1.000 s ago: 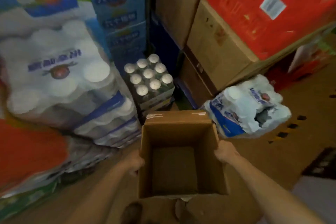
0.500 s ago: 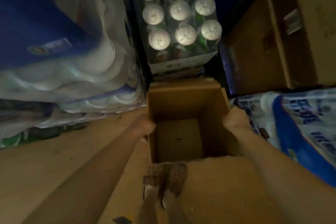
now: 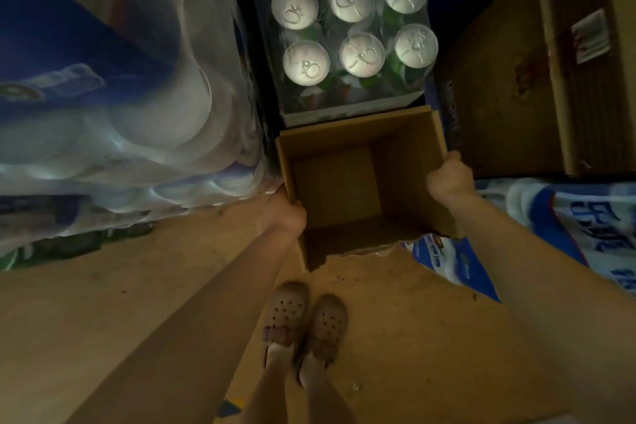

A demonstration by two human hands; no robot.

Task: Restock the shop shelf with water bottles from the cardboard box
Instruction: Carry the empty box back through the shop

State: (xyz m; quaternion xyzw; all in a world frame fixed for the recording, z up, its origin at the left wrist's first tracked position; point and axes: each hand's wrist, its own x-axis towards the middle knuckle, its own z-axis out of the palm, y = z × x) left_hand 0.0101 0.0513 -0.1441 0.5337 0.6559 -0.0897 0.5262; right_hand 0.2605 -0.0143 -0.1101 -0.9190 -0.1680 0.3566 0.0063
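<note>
View from above, looking down past both forearms. The cardboard box [image 3: 347,189], open at the top with its interior showing only bare brown walls and floor, sits between the two hands, ahead of the person's feet in perforated clogs [image 3: 304,327]. The left hand [image 3: 285,213] grips the box's left wall near the rim, its fingers curled over the edge; the right hand [image 3: 449,175] grips the right wall in the same manner, fingers wrapped round the rim. The near wall of the box has a torn, ragged upper edge. Just beyond the far wall stands a shrink-wrapped pack of cans [image 3: 347,24], lids facing up. Wrapped multipacks [image 3: 113,107] rise at the left, a blue-and-white wrapped pack [image 3: 550,231] lies at the right, and a large brown carton [image 3: 537,79] stands behind it. The floor [image 3: 103,303] is brown.
</note>
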